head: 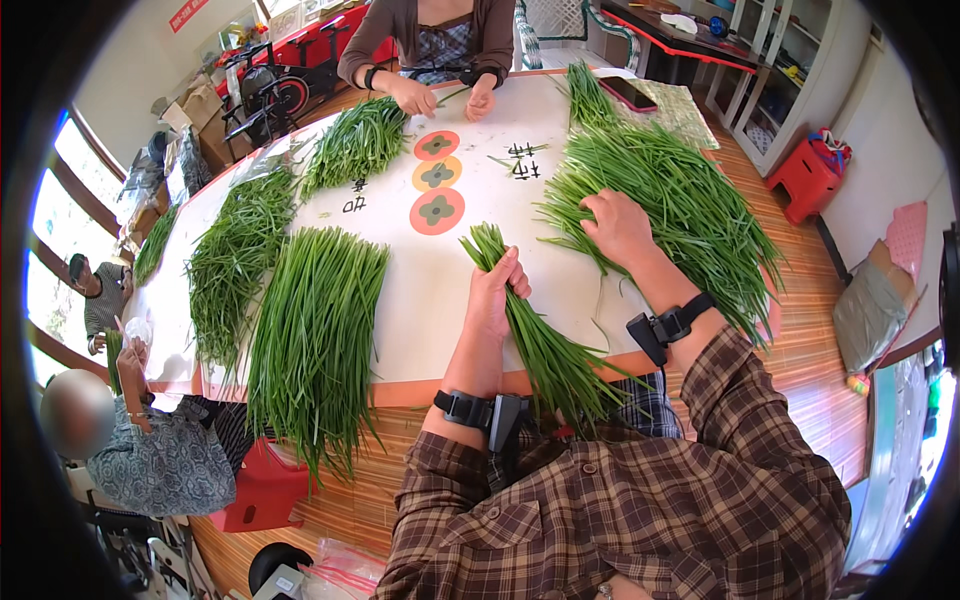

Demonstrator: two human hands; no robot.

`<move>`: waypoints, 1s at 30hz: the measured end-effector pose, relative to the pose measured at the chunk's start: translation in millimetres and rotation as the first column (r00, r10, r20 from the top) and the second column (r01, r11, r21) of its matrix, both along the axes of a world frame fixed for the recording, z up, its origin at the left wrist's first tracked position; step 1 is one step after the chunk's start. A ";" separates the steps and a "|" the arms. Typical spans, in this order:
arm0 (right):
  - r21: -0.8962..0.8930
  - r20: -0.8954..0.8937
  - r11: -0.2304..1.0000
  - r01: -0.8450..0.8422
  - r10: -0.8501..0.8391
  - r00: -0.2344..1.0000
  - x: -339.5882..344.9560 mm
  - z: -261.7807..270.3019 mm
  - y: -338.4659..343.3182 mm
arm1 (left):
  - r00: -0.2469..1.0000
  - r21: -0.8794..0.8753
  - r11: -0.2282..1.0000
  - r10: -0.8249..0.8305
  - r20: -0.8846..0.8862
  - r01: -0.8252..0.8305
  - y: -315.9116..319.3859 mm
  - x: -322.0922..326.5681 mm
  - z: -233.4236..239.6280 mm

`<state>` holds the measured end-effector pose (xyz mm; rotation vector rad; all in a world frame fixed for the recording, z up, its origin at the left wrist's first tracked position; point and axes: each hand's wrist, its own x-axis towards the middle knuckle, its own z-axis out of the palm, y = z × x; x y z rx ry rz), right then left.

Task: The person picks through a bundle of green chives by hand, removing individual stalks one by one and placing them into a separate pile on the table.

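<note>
My left hand (498, 289) is closed around a bundle of green garlic chives (559, 352), whose even ends point up and away and whose long leaves hang over the table's near edge. At the left border of a large loose heap of chives (667, 195), my right hand (616, 225) touches the stalks with bent fingers; whether it pinches any is hidden. A thick, neatly aligned pile of chives (319, 330) lies to the left, its leaves drooping past the table edge.
The table (420, 300) has a printed cover. More chive heaps lie at the far middle (360, 142) and left (244, 240). A phone (628, 94) lies at the far right. A co-worker's hands (442, 99) are across the table; other people are at the left. A red stool (262, 491) stands below.
</note>
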<state>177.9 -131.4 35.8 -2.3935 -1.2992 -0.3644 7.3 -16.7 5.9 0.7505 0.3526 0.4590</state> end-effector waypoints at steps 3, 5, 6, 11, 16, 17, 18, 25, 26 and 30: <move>-0.043 -0.057 0.999 0.003 -0.005 0.998 1.3 3.7 0.3 | 1.000 0.005 1.000 -0.003 0.011 0.003 0.1 0.0 -1.1; 0.022 -0.117 0.999 0.026 -0.023 0.993 -0.3 8.4 -1.1 | 1.000 0.005 1.000 -0.010 0.012 0.010 0.6 -0.2 -1.6; 0.082 -0.177 0.995 0.055 -0.040 0.983 -0.8 9.8 -1.8 | 1.000 0.006 1.000 -0.009 0.012 0.009 0.5 0.0 -1.9; 0.210 -0.078 0.978 -0.012 0.029 0.997 5.5 8.7 -6.7 | 1.000 -0.009 1.000 0.001 0.019 -0.001 0.2 1.0 -3.7; 0.129 -0.041 0.991 -0.032 0.037 0.998 3.7 -1.3 -3.3 | 1.000 0.008 1.000 -0.005 0.026 0.005 0.5 1.9 -4.9; 0.113 0.051 0.993 -0.041 0.036 0.998 4.6 -5.4 -1.6 | 0.999 0.015 1.000 -0.008 0.032 0.007 0.2 2.6 -4.8; 0.097 0.140 0.994 -0.052 0.038 0.989 4.1 -6.5 1.0 | 1.000 0.018 1.000 -0.007 0.029 0.006 0.4 2.3 -4.2; 0.126 0.010 0.992 -0.032 0.031 0.999 4.5 7.1 0.4 | 1.000 0.006 1.000 0.001 0.023 -0.001 1.1 1.5 -4.9; 0.217 -0.046 0.975 -0.041 0.052 0.998 4.1 9.7 -1.0 | 1.000 -0.004 1.000 0.003 0.020 -0.003 0.7 1.9 -4.7; 0.400 -0.295 0.916 -0.018 0.148 0.944 0.1 14.2 -5.3 | 1.000 -0.004 1.000 0.007 0.025 -0.007 0.7 1.8 -5.8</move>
